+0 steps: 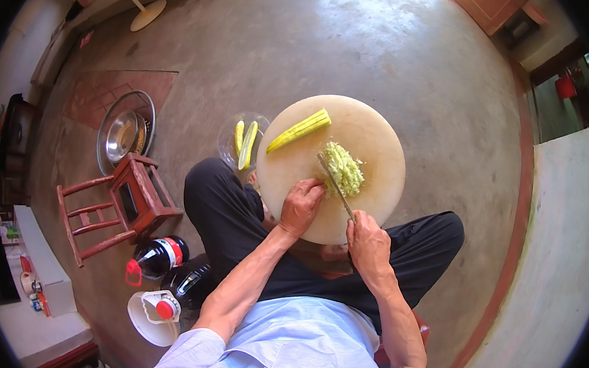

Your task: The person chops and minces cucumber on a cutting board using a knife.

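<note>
A knife (335, 181) with its blade seen nearly edge-on is gripped by its handle in my right hand (370, 244). The blade stands against the left side of a heap of finely chopped pale green vegetable (345, 170) on a round, thick chopping board (383, 144). My left hand (301, 205) rests at the board's near part, fingers bent and fingertips close to the blade. Whether those fingers hold a piece of vegetable is hidden. Toward the board's far left lies a bundle of long yellow-green cucumber-like pieces (300, 131).
Left of the board, a clear plastic bowl or bag (224, 148) holds cucumber-like pieces (247, 145). A small red wooden chair (132, 197), a metal basin (122, 136) and large dark bottles (159, 257) stand on the concrete floor to my left. A white wall (568, 205) runs along the right.
</note>
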A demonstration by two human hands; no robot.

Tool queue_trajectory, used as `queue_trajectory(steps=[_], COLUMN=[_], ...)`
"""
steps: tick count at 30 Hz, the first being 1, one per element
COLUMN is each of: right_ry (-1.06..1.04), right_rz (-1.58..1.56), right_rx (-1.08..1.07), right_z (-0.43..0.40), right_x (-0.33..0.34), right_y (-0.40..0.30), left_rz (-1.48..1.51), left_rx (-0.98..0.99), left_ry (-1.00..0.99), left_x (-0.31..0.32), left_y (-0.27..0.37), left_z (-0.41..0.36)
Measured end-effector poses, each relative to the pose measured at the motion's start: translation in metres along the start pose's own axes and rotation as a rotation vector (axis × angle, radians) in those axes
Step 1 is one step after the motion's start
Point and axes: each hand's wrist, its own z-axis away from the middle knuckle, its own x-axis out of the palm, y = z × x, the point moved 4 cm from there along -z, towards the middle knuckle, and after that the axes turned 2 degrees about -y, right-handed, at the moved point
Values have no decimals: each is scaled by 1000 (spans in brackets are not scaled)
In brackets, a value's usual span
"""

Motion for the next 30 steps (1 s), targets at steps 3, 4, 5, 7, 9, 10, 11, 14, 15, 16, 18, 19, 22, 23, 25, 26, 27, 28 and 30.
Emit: queue_trajectory(steps=[3, 4, 5, 7, 9, 10, 11, 14, 15, 16, 18, 19, 22, 23, 25, 26, 27, 28, 30], right_ry=[-92, -98, -132, -166, -114, -106, -106, -116, -131, -126, -71, -72, -68, -80, -97, -119, -147, -157, -188], right_rz=[62, 61, 104, 149, 76, 78, 65, 54, 52, 53, 30, 34, 47, 62, 75, 84, 93, 92, 93], right_rx=[63, 61, 81, 102, 39, 33, 41, 47, 41, 38, 30, 24, 50, 43, 35, 41, 48, 49, 54], right_z=[-7, -10, -12, -11, -10, -12, -13, -16, -17, -16, -12, -11, -9, -10, -12, -14, -15, -15, -15], right_x=[5, 4, 4, 10, 22, 24, 24, 20, 20, 18, 8, 6, 6, 9, 11, 12, 12, 11, 9], right_y=[-3, -7, -11, -9, 1, 5, 8, 10, 9, 8, 7, 5, 0, 2, 1, 0, 0, 0, 1], left_rz=[1, 2, 0, 10, 6, 4, 2, 25, 17, 9, 19, 28, 35, 36, 30, 30, 27, 25, 32], left_rx=[-1, 7, 1, 7, 11, 18, 25, 3, -1, -7, -5, -7, -10, -9, -9, -12, -17, -23, -19], left_ry=[0, 0, -1, -11, -12, -12, -4, 11, 13, 17, 24, 27, 8, 9, 0, -2, -3, -5, -6], left_x=[-1, -1, -2, -1, 0, 1, 2, 1, -1, -2, -1, -1, -2, -2, -1, 0, -2, -3, -2], left_y=[0, 0, 0, 1, 3, 3, 1, 1, 0, 0, 2, 3, 2, 2, 0, -2, -1, 0, 0], left_z=[0, -1, -2, -3, 1, 1, -1, 0, 0, 0, -1, -1, -2, -2, 0, 0, 0, -1, -2])
